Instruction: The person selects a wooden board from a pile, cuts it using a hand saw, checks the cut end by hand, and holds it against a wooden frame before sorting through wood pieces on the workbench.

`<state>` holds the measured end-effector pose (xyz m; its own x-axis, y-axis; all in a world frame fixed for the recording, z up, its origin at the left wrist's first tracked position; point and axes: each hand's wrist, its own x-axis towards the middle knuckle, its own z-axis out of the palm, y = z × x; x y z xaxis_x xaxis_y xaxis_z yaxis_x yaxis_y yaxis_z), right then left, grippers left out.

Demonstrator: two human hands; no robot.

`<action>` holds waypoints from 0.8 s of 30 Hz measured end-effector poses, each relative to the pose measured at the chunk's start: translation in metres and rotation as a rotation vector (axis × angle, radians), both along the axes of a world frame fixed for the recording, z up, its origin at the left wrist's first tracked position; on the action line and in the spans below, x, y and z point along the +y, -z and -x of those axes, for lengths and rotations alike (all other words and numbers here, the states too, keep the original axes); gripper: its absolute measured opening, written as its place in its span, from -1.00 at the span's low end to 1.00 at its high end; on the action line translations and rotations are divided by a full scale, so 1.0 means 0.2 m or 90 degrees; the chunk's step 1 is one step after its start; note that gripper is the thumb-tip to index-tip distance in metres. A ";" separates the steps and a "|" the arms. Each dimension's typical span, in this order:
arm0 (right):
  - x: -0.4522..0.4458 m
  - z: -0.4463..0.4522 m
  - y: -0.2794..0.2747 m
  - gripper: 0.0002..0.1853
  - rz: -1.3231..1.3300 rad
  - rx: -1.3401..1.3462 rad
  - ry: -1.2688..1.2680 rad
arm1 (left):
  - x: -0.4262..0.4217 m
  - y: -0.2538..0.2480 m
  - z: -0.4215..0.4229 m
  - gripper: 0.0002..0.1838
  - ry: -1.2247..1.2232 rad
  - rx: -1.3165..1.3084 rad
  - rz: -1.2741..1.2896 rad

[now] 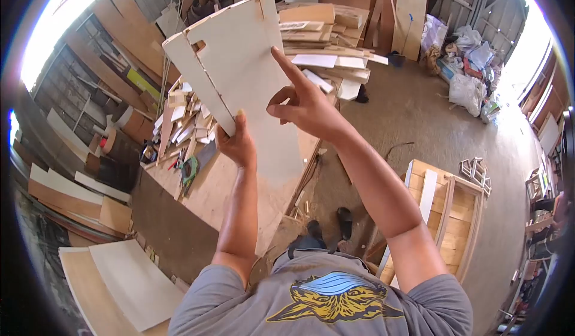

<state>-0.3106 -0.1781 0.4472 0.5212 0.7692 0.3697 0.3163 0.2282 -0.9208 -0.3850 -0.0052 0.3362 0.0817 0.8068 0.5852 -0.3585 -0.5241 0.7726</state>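
Observation:
My left hand (238, 144) grips a white wooden panel (239, 54) by its lower left edge, thumb on the face. The panel is tilted up over the worktable (224, 198). A long dark-edged groove runs down its left part, with a small notch or hole near the top. My right hand (302, 105) holds nothing: its index finger is stretched out, its tip at the panel's right edge, and the other fingers are curled. I cannot tell whether the fingertip touches the panel. Where the panel's lower end stops is hard to make out against the pale tabletop.
Wood offcuts (188, 120) and a green-handled saw (189, 169) lie on the table's left side. Stacked boards (326, 36) stand behind. To the right are a wooden frame (446, 216) on the floor and white sacks (467, 90). Pale sheets (129, 282) lean at lower left.

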 end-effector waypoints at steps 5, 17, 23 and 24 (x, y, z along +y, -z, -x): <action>0.03 0.09 0.39 0.09 0.039 0.086 0.002 | 0.01 0.14 0.12 -0.68 -0.033 0.050 -0.040; 0.16 0.34 1.85 0.12 0.200 0.313 0.053 | 0.23 0.22 0.19 -0.48 0.008 -0.008 0.032; 0.04 0.42 2.20 0.03 0.456 0.490 0.178 | 0.25 0.22 0.17 -0.52 -0.015 0.037 0.012; 0.01 0.41 2.29 -0.01 0.446 0.518 0.220 | 0.25 0.23 0.16 -0.51 -0.008 0.024 0.015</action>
